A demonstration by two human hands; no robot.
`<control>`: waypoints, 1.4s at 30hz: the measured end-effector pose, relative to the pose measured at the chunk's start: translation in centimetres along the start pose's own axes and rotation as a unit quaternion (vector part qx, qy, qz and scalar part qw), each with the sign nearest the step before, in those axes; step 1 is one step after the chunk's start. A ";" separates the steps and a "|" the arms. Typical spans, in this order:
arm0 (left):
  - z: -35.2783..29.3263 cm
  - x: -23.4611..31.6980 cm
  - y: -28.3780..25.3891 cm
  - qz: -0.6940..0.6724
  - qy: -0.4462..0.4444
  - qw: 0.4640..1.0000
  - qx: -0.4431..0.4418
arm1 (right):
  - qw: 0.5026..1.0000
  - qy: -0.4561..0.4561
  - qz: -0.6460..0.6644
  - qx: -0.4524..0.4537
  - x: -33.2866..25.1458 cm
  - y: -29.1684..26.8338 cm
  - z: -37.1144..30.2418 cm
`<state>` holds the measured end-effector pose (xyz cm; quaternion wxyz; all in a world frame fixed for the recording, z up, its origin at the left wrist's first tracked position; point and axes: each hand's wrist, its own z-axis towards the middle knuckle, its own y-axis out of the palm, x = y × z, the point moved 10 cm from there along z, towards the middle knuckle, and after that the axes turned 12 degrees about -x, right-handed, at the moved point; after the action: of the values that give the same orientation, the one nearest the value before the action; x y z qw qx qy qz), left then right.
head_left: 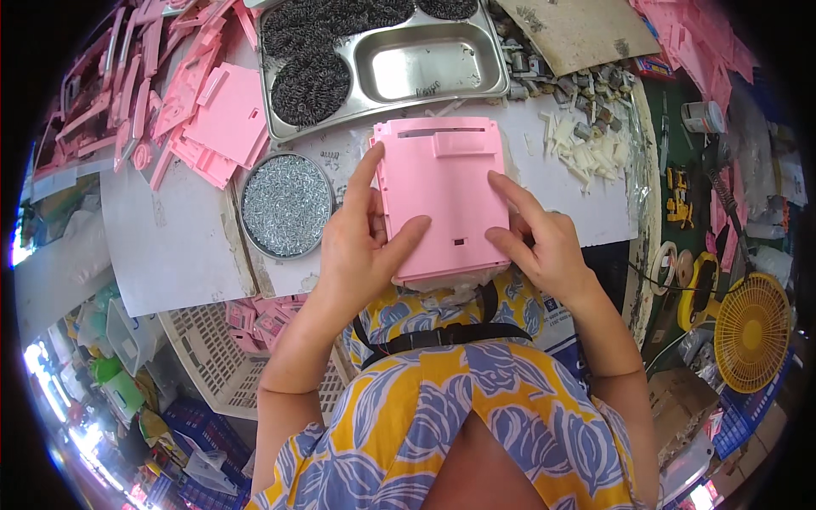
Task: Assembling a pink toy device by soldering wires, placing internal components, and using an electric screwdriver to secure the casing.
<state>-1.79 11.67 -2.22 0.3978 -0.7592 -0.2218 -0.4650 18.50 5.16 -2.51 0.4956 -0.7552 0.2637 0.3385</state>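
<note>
I hold a flat pink plastic housing panel (442, 191) with both hands, just above the near edge of the white work table (170, 246). My left hand (361, 242) grips its left edge, thumb laid across the face and index finger raised along the side. On the right edge rests my right hand (535, 234), its fingers pressing the face. The panel has a slot near its top and a small raised tab.
A round tin of small silver screws (285, 204) lies left of the panel. Behind are a steel tray (425, 64) with dark coiled springs, a pile of pink parts (195, 110), white clips (586, 149) and small metal parts. A white basket (212, 348) sits low left, a yellow fan (752, 331) at right.
</note>
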 end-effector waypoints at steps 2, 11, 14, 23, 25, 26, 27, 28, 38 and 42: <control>-0.9 -0.2 -0.3 0.056 0.001 0.998 0.039 | 0.998 -0.052 -0.039 0.014 -0.8 0.1 0.4; -4.2 -1.9 1.3 0.092 0.033 0.988 0.121 | 0.956 -0.052 -0.286 -0.032 -3.5 1.5 1.2; -3.9 -2.2 1.0 0.049 0.012 0.994 0.092 | 0.949 -0.051 -0.308 -0.034 -3.5 1.5 1.1; -4.7 -3.1 1.3 -0.072 0.011 0.997 0.002 | 0.973 -0.060 -0.217 -0.056 -3.5 0.7 1.2; -4.9 -2.8 1.3 -0.060 0.011 0.998 -0.002 | 0.973 -0.062 -0.216 -0.058 -3.7 0.6 1.1; -5.2 -2.8 1.3 -0.054 0.008 0.998 -0.002 | 0.972 -0.064 -0.218 -0.060 -4.1 0.6 1.0; -5.5 -2.8 1.2 -0.035 0.008 0.999 0.002 | 0.971 -0.066 -0.220 -0.062 -4.4 0.7 1.0; -5.5 -2.6 1.1 -0.017 0.010 1.000 0.002 | 0.969 -0.101 -0.224 -0.028 -5.2 0.4 0.7; -5.8 -1.3 1.3 0.260 -0.013 0.965 -0.019 | 0.936 -0.208 -0.278 -0.064 -9.6 4.0 1.9; -5.6 -2.5 -4.5 0.110 0.066 0.990 0.056 | 0.939 -0.269 -0.194 -0.092 -10.9 0.8 2.9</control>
<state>-9.09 9.83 -1.19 0.5024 -0.7231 -0.1361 -0.4542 10.28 8.20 4.63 0.5325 -0.7147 -0.0631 0.4491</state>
